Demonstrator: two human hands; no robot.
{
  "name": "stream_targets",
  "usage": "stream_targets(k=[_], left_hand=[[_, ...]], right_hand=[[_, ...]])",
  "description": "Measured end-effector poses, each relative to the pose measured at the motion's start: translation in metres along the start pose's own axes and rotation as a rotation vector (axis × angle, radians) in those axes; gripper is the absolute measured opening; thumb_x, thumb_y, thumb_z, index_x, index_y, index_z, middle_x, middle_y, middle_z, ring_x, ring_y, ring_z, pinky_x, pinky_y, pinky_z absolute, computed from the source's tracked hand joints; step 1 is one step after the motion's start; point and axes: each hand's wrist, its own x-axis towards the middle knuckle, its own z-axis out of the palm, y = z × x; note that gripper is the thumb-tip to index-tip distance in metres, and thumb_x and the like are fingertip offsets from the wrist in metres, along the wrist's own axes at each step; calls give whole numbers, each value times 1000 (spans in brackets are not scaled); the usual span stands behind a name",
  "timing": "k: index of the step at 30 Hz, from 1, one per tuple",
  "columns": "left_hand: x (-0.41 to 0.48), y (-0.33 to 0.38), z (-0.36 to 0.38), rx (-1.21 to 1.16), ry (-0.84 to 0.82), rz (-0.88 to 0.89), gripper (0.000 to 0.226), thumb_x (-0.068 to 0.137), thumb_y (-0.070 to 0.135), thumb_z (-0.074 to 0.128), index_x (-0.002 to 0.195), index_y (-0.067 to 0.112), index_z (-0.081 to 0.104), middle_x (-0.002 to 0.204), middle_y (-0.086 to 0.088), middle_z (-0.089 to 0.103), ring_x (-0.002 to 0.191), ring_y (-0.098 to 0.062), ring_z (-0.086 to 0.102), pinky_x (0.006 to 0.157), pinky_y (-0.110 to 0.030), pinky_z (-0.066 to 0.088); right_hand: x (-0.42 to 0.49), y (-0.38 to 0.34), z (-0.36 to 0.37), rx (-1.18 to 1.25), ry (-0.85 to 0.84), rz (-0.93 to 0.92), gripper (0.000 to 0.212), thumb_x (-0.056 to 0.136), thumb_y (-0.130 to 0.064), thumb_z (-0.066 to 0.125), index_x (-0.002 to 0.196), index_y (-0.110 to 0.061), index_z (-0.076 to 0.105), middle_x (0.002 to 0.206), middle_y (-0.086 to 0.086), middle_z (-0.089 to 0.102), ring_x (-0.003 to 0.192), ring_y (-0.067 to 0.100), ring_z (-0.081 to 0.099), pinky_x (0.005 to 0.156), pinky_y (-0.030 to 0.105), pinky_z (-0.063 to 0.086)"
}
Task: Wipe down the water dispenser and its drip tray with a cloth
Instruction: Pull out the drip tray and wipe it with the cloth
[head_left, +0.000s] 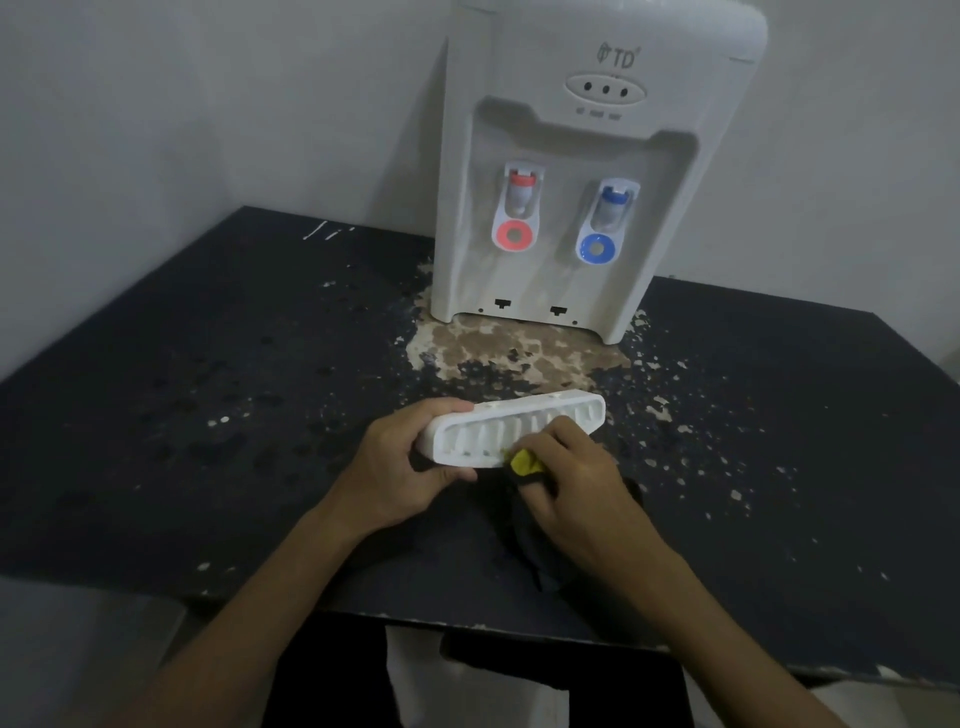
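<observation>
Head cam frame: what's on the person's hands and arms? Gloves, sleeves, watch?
Nothing worn that shows. The left hand and right hand are bare: no gloves, no rings visible. Left forearm and right forearm are bare to the frame edge: no sleeves, watch or bands.

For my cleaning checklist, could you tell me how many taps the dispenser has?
2, both on the dispenser: the red tap at left, the blue tap at right. None seems hidden.
</observation>
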Motion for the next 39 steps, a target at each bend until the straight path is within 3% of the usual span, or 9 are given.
stream_targets(k=[6, 10, 13, 18, 23, 26, 32, 36, 39], left_hand=[[0, 0, 0, 0, 1, 0, 55, 68, 29, 78, 116, 11, 59, 113, 4, 63, 105, -6, 61, 87, -25, 51], [1, 1, -1, -8, -11, -7, 55, 68, 30, 78, 116, 14, 59, 113, 7, 62, 104, -6, 60, 86, -24, 51], [1, 2, 0, -14, -5, -21, 55, 67, 29, 79, 116, 13, 59, 113, 8, 62, 105, -6, 60, 86, -24, 51], [1, 0, -3, -17, -4, -55, 56, 67, 30, 78, 117, 15, 59, 114, 6, 63, 106, -7, 60, 88, -29, 52], [1, 1, -5, -45, -30, -135, 53, 66, 30, 77, 116, 23, 58, 113, 14, 63, 106, -5, 59, 88, -25, 51], [3, 0, -6, -74, -43, -220, 54, 67, 21, 77, 114, 34, 54, 113, 21, 60, 107, -2, 57, 90, -22, 49], [1, -3, -7, -77, -95, -265, 54, 71, 13, 77, 115, 34, 53, 114, 21, 58, 108, -5, 56, 91, -26, 49], [2, -1, -7, -76, -85, -275, 51, 69, 20, 74, 114, 32, 53, 113, 21, 58, 106, -4, 57, 88, -24, 49], [2, -2, -8, -69, -88, -288, 55, 70, 8, 78, 113, 34, 53, 113, 22, 58, 106, -2, 56, 88, -23, 49]], right_hand=[[3, 7, 7, -64, 90, -27, 31, 82, -7, 59, 112, -1, 65, 93, 11, 55, 81, 20, 53, 74, 18, 41], [2, 4, 10, -94, -31, -55, 29, 81, -10, 53, 104, -1, 67, 88, 10, 52, 75, 21, 50, 67, 25, 43], [6, 3, 4, -82, -18, -41, 18, 79, -9, 58, 94, -4, 67, 87, 8, 51, 73, 18, 46, 64, 23, 40], [7, 4, 10, -83, 7, -25, 32, 80, -8, 56, 110, -2, 67, 91, 10, 52, 76, 19, 49, 68, 19, 39], [-2, 8, 4, 3, -34, 16, 33, 83, -26, 44, 98, -8, 67, 87, 4, 50, 73, 15, 48, 68, 14, 34], [-10, 15, -4, 99, 70, 92, 25, 83, -23, 49, 95, -11, 67, 86, 2, 55, 76, 10, 51, 70, 13, 38], [3, 23, -10, 158, 249, 189, 29, 78, -2, 63, 105, -12, 68, 98, 0, 66, 88, 9, 58, 79, 14, 44], [17, 17, 7, 112, 176, 208, 10, 80, -3, 62, 87, -5, 69, 80, 8, 61, 71, 15, 51, 67, 24, 41], [11, 19, 16, 52, 74, 239, 11, 82, -8, 59, 77, -1, 64, 73, 11, 53, 67, 18, 44, 61, 24, 30]])
